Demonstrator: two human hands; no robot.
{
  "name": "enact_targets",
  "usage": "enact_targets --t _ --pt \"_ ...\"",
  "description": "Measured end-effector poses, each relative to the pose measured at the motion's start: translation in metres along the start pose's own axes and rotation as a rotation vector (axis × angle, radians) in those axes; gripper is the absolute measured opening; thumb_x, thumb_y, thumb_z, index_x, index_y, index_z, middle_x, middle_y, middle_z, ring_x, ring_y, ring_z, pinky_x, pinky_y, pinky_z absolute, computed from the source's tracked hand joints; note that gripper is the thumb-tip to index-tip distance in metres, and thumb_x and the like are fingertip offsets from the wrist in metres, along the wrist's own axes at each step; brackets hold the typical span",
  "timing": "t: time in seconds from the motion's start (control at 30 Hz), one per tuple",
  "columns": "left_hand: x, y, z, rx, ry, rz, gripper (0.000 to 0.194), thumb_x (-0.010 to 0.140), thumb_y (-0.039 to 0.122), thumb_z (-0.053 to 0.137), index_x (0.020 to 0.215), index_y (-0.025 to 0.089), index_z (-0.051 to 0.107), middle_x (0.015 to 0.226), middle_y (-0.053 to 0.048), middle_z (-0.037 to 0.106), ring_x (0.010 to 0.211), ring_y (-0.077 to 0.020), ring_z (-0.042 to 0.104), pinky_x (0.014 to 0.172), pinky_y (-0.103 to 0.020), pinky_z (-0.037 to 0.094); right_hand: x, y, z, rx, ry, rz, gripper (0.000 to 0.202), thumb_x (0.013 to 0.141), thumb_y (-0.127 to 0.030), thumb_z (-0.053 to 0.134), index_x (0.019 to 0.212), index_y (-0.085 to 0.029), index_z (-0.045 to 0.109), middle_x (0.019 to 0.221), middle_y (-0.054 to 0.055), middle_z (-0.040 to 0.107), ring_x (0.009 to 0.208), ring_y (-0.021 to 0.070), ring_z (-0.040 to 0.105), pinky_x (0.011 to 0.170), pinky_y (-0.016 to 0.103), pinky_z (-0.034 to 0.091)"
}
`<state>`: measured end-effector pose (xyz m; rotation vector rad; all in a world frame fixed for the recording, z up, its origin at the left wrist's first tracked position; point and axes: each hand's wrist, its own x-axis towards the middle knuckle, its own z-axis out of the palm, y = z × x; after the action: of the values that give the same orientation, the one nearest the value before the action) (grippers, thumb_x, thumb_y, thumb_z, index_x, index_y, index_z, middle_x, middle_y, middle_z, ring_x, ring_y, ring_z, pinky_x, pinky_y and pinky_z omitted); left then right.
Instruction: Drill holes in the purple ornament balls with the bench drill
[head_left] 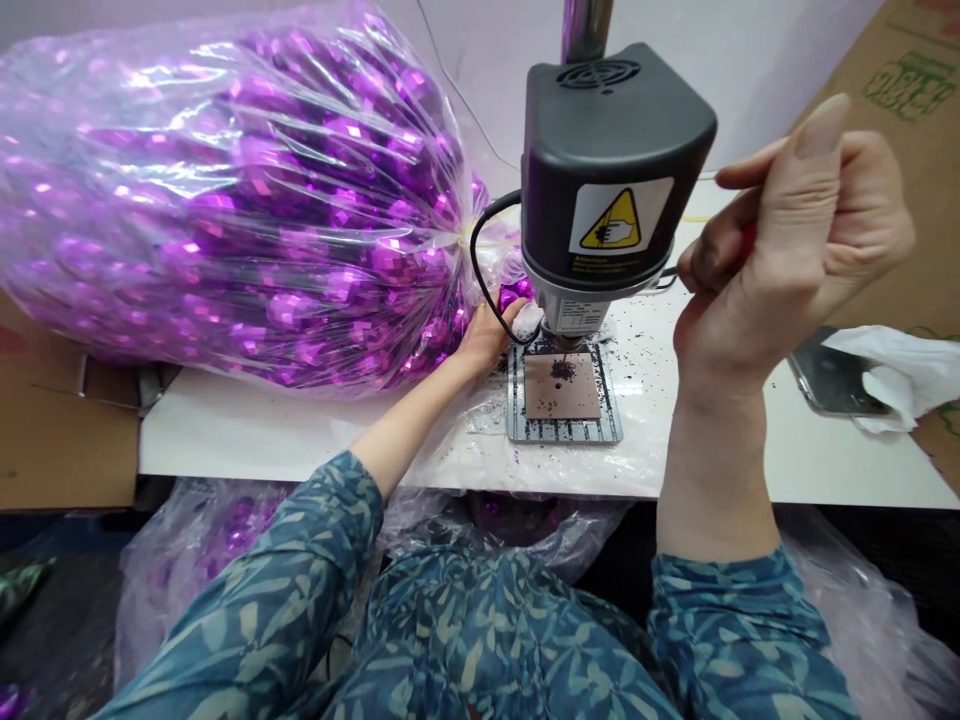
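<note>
My left hand [487, 337] reaches beside the neck of the tied bag, its fingers closed about a shiny purple faceted ball [514, 291], partly hidden by a black cable. Raised at the right, my right hand [795, 220] is wrapped round the drill press lever; a bit of red handle [748, 238] shows between the fingers, and its metal rod [667, 274] runs to the machine. Between both hands stands the dark drill press [619, 150] with a yellow warning label. Below its bit, a brown square plate [551, 400] with a small hole lies on a grooved metal base [566, 432], sprinkled with dark shavings.
A large clear plastic bag [285, 200] full of purple balls fills the left of the white table [300, 430]. At the right lie a phone [832, 375] and crumpled white tissue [911, 375]. Cardboard boxes [892, 180] flank the table. Plastic bags hang below the front edge.
</note>
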<state>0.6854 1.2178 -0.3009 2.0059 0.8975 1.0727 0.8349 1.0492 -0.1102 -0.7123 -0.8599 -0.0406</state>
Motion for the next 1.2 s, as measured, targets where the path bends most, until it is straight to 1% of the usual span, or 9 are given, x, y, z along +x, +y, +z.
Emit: enact_targets --t 0.1,0.2,0.3,0.37,0.5,0.67,0.97,1.07,1.2 --pt "-0.043 0.009 -0.025 0.077 -0.016 0.056 0.031 0.082 0.029 0.075 0.112 0.026 0.073 0.14 -0.012 0.058 0.144 -0.0351 0.045 0.123 -0.05 0.032 0.0 0.0 0.0 0.01 -0.002 -0.005 0.035 0.095 -0.032 0.059 0.066 -0.013 0.059 0.043 -0.008 0.034 0.035 -0.0011 0.035 0.04 0.015 0.021" --pt "-0.085 0.02 -0.038 0.083 0.1 0.051 0.038 0.085 0.038 0.074 0.121 0.026 0.069 0.144 -0.013 0.055 0.144 -0.0325 0.046 0.123 -0.049 0.034 -0.001 0.0 0.0 -0.002 0.002 -0.004 0.034 0.097 -0.027 0.054 0.066 -0.013 0.059 0.044 -0.008 0.034 0.037 -0.0019 0.035 0.042 0.015 0.021" --pt "-0.114 0.038 -0.035 -0.133 0.154 -0.105 0.052 0.088 0.049 0.071 0.133 0.026 0.06 0.137 -0.013 0.061 0.129 -0.0282 0.059 0.111 -0.046 0.049 -0.001 -0.002 0.001 -0.017 0.0 0.002 0.033 0.097 -0.024 0.051 0.067 -0.014 0.06 0.045 -0.008 0.034 0.038 -0.0021 0.036 0.043 0.016 0.021" --pt "-0.124 0.052 -0.028 -0.405 0.08 -0.29 0.056 0.09 0.056 0.067 0.137 0.028 0.055 0.128 -0.011 0.067 0.111 -0.0243 0.068 0.096 -0.042 0.058 -0.002 -0.002 0.001 -0.007 0.008 -0.001 0.033 0.096 -0.024 0.051 0.066 -0.014 0.06 0.045 -0.008 0.034 0.037 -0.0016 0.036 0.042 0.016 0.021" --pt "-0.121 0.074 -0.018 -0.799 -0.119 -0.538 0.056 0.088 0.058 0.071 0.133 0.027 0.06 0.118 -0.01 0.072 0.089 -0.0208 0.073 0.087 -0.041 0.061 -0.002 0.0 0.001 0.015 0.013 -0.001 0.034 0.094 -0.031 0.057 0.066 -0.013 0.059 0.044 -0.008 0.033 0.036 -0.0017 0.034 0.041 0.016 0.019" --pt "-0.109 0.077 -0.01 -0.914 -0.184 -0.651 0.046 0.086 0.058 0.074 0.118 0.025 0.069 0.113 -0.008 0.075 0.094 -0.0229 0.073 0.086 -0.041 0.062 -0.001 0.003 -0.001 -0.003 -0.003 -0.006 0.048 0.083 -0.057 0.062 0.067 -0.012 0.057 0.044 -0.009 0.031 0.036 -0.0022 0.035 0.04 0.014 0.021" --pt "-0.113 0.079 -0.006 -0.907 -0.111 -0.651 0.039 0.087 0.047 0.077 0.114 0.024 0.062 0.12 -0.008 0.072 0.111 -0.0229 0.07 0.098 -0.044 0.059 0.0 0.003 0.0 0.063 0.009 -0.011 0.052 0.077 -0.065 0.065 0.066 -0.015 0.057 0.044 -0.009 0.033 0.034 0.0035 0.036 0.035 0.024 0.017" --pt "-0.111 0.075 -0.002 -0.815 -0.093 -0.61 0.042 0.081 0.036 0.081 0.117 0.022 0.063 0.123 -0.009 0.072 0.116 -0.0233 0.069 0.104 -0.044 0.055 0.0 0.003 0.001 0.108 0.016 -0.016 0.051 0.075 -0.064 0.068 0.065 -0.015 0.057 0.044 -0.009 0.033 0.034 0.0037 0.035 0.034 0.025 0.015" --pt "-0.102 0.062 0.01 -0.699 -0.039 -0.513 0.049 0.077 0.035 0.084 0.119 0.02 0.063 0.121 -0.01 0.073 0.119 -0.0245 0.069 0.107 -0.043 0.052 0.0 0.002 0.002 0.116 0.008 0.018 0.049 0.075 -0.059 0.07 0.065 -0.013 0.057 0.043 -0.008 0.034 0.034 0.0042 0.034 0.035 0.024 0.016"
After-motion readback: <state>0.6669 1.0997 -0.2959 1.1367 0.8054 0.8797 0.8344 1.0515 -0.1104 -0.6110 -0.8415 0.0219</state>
